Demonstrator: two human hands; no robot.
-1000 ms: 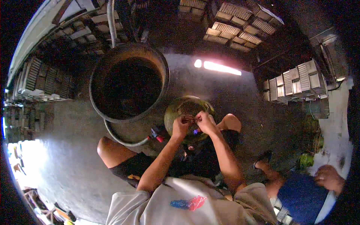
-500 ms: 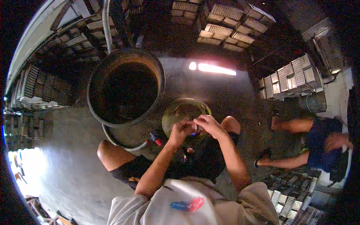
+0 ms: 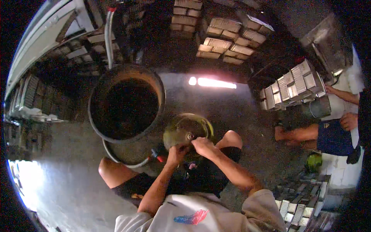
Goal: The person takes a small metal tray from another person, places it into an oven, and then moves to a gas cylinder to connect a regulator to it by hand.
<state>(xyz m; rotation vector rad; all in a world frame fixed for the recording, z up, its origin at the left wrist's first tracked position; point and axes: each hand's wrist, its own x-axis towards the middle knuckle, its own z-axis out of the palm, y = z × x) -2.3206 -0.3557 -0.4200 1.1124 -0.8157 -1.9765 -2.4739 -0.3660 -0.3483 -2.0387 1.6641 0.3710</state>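
Note:
Between my knees stands a round yellow-green object (image 3: 171, 135) with a curved rim and a small round pale fitting (image 3: 190, 136) near its middle. My left hand (image 3: 177, 152) is at its near edge, fingers curled inward and partly hidden. Close beside it, my right hand (image 3: 204, 147) is closed with its fingertips bunched next to the fitting. Anything within either grip is too small and blurred to name. A grey hose (image 3: 137, 165) with a red-ended connector (image 3: 160, 159) lies on the floor to the left of my left hand.
A large round pot (image 3: 162, 104) with a thick dark rim stands ahead to the left. Stacked metallic blocks rise ahead (image 3: 218, 44) and at right (image 3: 288, 87). Another person in dark shorts (image 3: 334, 137) is at far right, near a green round object (image 3: 313, 161) and more blocks (image 3: 299, 212).
My view has shifted. Both hands have moved nearer to me and slightly left over the round object, exposing the pale fitting. The other person has moved, one arm now by the right-hand stack.

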